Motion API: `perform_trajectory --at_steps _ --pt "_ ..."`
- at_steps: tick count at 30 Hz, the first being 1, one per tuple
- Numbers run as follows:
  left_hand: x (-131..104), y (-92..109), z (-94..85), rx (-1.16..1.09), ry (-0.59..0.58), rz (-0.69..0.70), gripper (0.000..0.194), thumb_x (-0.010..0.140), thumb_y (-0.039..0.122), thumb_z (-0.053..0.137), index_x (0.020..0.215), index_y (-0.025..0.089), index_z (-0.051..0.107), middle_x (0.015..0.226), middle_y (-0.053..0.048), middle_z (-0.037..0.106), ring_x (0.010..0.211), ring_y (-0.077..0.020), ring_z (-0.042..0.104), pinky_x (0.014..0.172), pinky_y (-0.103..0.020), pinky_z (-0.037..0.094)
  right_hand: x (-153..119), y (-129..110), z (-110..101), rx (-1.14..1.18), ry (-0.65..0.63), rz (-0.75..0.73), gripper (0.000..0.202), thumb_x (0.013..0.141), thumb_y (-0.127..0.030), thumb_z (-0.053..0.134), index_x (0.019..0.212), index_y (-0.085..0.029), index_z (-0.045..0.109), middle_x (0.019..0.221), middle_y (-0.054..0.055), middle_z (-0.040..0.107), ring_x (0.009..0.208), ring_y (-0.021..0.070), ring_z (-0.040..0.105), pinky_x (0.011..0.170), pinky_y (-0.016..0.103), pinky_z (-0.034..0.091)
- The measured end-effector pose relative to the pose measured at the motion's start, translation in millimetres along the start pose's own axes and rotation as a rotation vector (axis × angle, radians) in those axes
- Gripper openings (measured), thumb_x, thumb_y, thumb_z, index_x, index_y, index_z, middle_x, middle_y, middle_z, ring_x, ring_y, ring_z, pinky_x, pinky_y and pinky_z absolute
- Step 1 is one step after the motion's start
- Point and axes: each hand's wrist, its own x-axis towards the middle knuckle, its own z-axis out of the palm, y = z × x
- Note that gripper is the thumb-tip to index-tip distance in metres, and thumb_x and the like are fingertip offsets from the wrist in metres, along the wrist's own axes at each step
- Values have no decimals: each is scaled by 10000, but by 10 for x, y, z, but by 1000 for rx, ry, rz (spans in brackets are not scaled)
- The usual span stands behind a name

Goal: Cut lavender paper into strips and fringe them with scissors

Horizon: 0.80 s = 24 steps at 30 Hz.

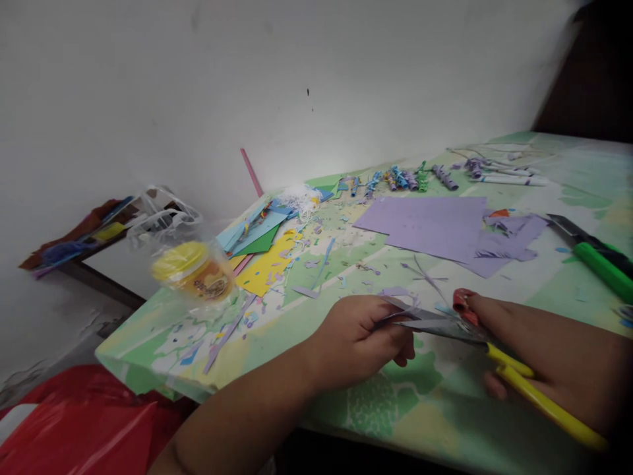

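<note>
Near the table's front edge, my left hand (359,340) is closed, its thumb and fingers pinching a small piece of purple paper that is mostly hidden by them. My right hand (548,349) grips scissors with yellow handles (541,402). Their blades (438,326) point left, slightly apart, right at my left fingertips and the paper. A small red-orange paper roll (462,300) sits at my right thumb; whether the thumb holds it I cannot tell. Beyond my hands lie purple paper sheets (425,224) and a cut-up purple piece (517,241).
Green-and-black handled tool (601,264) lies at right. Several curled paper rolls (400,178) and white markers (514,178) line the back. Coloured sheets (264,264), a yellow-lidded cup (195,270) in plastic and paper scraps occupy the left. A red bag (84,422) is below the table's left edge.
</note>
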Motion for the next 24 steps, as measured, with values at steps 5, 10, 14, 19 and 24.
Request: perform_trajectory --at_steps 5,10,14,19,24 --pt "8 -12 -4 13 -6 25 259 821 199 427 606 152 563 570 -1 567 567 -85 536 605 -198 431 -17 -23 4 -13 27 2 467 792 -542 430 1207 -327 426 1132 95 651 1059 319 613 688 373 575" --pt "10 -1 -17 37 -19 24 264 822 193 419 600 154 556 573 3 563 571 -81 527 612 -190 419 25 -104 -57 -10 7 40 398 781 -542 444 1105 -316 492 1071 105 672 1029 333 627 674 391 576" --pt "7 8 -27 -3 -54 -27 244 814 179 426 608 147 552 564 3 556 561 -77 528 597 -181 416 38 -145 -96 -12 0 63 359 777 -543 451 1047 -315 514 1025 106 686 965 331 654 655 397 579" --pt "2 13 -33 7 -75 -27 244 806 153 436 591 143 552 566 7 554 568 -72 520 596 -178 404 19 -144 -85 -24 44 58 349 764 -535 468 1037 -325 520 986 89 697 919 320 670 635 392 580" --pt "-2 36 -36 21 -62 -32 263 819 161 438 585 145 557 571 10 553 564 -70 511 588 -183 402 65 -191 -115 25 61 54 292 743 -508 500 967 -329 557 929 66 710 852 301 681 600 366 572"
